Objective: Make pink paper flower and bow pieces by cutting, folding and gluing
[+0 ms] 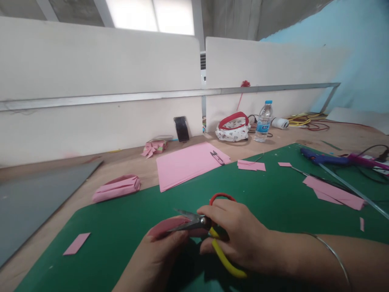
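- Pink paper (pixel 162 228), curved, sits low in the middle, over the green mat (pixel 136 235); the left hand (pixel 164 250) has it pinched firmly.
- The right hand (pixel 243 225) is clamped round the scissors (pixel 203 221), fingers about the red and yellow handles; the blades stand parted, pointing left, right at the paper.
- A slip (pixel 77 243) of pink lies flat on the mat, off to the left; a folded roll (pixel 117 190) rests farther back, near the mat's far edge.
- Pink sheets (pixel 182 168) are stacked beyond the hands; dark snips (pixel 216 157) lie on top, toward the right.
- Small pink pieces (pixel 251 165) lie just right of the stack; longer strips (pixel 337 192) lie farther right, near a blue glue gun (pixel 325 157).
- Across the back of the brown table (pixel 127 164), left to right: a pink bow (pixel 154 147); a phone (pixel 181 129) leaning on the white partition (pixel 100 134); a red-trimmed pouch (pixel 233 130); an upright bottle (pixel 263 125), blue-capped; yellow and red cables (pixel 310 120), loosely tangled.
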The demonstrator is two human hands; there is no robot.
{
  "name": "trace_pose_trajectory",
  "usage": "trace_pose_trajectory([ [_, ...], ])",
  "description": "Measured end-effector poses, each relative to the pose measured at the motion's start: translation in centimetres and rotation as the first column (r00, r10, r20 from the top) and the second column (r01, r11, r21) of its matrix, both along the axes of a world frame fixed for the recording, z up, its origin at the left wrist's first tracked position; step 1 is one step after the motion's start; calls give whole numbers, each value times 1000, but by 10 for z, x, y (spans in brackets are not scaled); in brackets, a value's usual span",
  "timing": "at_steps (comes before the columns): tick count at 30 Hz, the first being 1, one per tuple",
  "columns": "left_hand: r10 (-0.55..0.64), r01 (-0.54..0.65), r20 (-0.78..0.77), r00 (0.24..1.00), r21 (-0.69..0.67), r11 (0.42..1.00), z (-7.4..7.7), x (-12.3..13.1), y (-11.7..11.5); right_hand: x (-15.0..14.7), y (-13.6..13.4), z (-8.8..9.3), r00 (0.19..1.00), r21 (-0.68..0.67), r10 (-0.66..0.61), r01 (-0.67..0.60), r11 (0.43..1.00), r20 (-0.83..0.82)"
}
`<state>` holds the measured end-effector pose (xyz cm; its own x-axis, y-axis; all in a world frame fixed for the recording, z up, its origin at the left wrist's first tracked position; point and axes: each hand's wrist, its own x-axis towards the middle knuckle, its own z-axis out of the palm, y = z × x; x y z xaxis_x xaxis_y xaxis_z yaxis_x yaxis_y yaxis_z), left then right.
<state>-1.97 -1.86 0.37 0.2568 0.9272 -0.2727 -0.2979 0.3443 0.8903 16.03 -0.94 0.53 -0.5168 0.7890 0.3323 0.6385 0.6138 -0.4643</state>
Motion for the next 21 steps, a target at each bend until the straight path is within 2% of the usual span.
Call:
trace_pose_trajectory([
  [3, -31, 31, -1, 1000, 49, 998, -1, -2, 3, 0, 1, -2, 1000, 28, -6, 6, 1000, 6],
  [7, -24, 23, 29, 999, 40, 999, -2, -3, 4, 0, 2, -2, 1000, 57, -1, 0, 998, 11],
  [12, 39, -39, 22, 999, 9, 999, 0, -2, 1, 1, 1, 0, 1000, 66, 5, -6, 998, 13],
  [21, -83, 76, 64, 994, 108, 991, -5, -5, 5, 1, 2, -2, 999, 94, 5, -1, 996, -42],
])
